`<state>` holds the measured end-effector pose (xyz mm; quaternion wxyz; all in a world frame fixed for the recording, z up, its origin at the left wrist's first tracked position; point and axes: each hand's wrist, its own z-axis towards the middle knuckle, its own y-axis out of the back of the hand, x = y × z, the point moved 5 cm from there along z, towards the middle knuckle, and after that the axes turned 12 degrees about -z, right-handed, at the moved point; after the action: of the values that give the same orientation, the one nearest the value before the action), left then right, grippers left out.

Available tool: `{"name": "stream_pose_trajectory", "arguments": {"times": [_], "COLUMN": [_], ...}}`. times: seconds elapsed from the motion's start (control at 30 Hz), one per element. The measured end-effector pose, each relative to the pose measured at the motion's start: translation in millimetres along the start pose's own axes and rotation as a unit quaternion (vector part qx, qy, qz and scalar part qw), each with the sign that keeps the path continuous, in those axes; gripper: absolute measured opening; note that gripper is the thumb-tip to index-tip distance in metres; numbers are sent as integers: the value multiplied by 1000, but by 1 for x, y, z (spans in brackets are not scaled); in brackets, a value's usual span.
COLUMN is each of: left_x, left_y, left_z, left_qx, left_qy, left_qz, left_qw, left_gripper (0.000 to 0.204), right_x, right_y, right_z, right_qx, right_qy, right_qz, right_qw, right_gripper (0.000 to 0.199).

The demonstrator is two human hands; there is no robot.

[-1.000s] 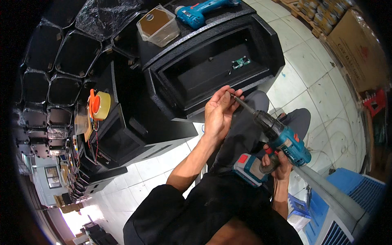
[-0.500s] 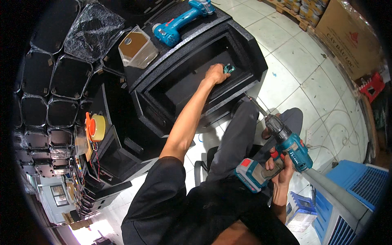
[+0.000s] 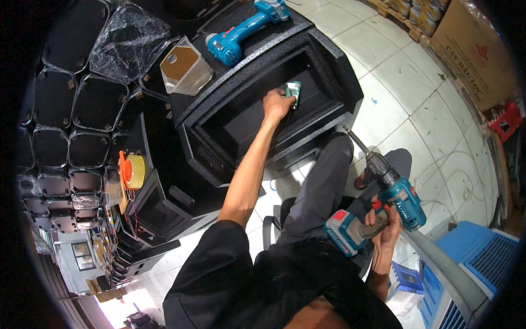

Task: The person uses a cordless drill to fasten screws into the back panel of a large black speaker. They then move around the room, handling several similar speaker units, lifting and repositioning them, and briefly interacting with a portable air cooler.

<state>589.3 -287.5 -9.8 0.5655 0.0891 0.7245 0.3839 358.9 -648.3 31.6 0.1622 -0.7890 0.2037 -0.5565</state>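
1. Far left: stacked black speaker cabinets point(image 3: 66, 137) fill the left rim of the view. A plastic-wrapped cabinet point(image 3: 123, 35) lies near the top.
2. An orange and yellow spool point(image 3: 131, 171) rests on a lower cabinet, left of the open enclosure.
3. A clear plastic box point(image 3: 185, 68) with a brown insert sits on the top face of the large black speaker enclosure point(image 3: 329, 66).
4. A spare teal cordless drill point(image 3: 241, 30) lies on its side on that same top face, right of the plastic box, untouched.
5. Left hand point(image 3: 275, 105): arm stretched forward into the enclosure's recessed opening. The grip is closed around a small green circuit board point(image 3: 294, 91), which stands at the inner wall of the recess.
6. The person's grey-trousered leg point(image 3: 318, 197) extends over the white tiled floor point(image 3: 394, 109) below the enclosure.
7. Right hand point(image 3: 383, 227): grip wrapped fully around the handle of a teal cordless drill point(image 3: 392, 192), held near the lap. Its long bit points up-left, well apart from the enclosure.
8. Far right: cardboard boxes point(image 3: 471, 49) at the top, a blue unit point(image 3: 476, 257) at the lower edge.
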Motion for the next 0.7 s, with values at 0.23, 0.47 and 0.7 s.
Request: {"name": "stream_pose_trajectory", "arguments": {"times": [0.23,0.47,0.7], "left_x": [26,4,8], "left_y": [4,29,8], "left_z": [-37,-34,-24], "left_qx": [100,6,39], "left_qy": [214,-258,-355], "left_qz": [-361,174,311], "left_qw": [902,950,881], "left_gripper": [59,49,41], "right_x": [-4,-11,-10], "right_y": [-5,-17,-27], "right_z": [-8,-18,-14], "right_qx": [4,11,22], "right_qy": [-12,-13,-3], "right_qz": [19,34,25], "right_qw": [1000,999,999], "right_gripper": [47,46,46]}}
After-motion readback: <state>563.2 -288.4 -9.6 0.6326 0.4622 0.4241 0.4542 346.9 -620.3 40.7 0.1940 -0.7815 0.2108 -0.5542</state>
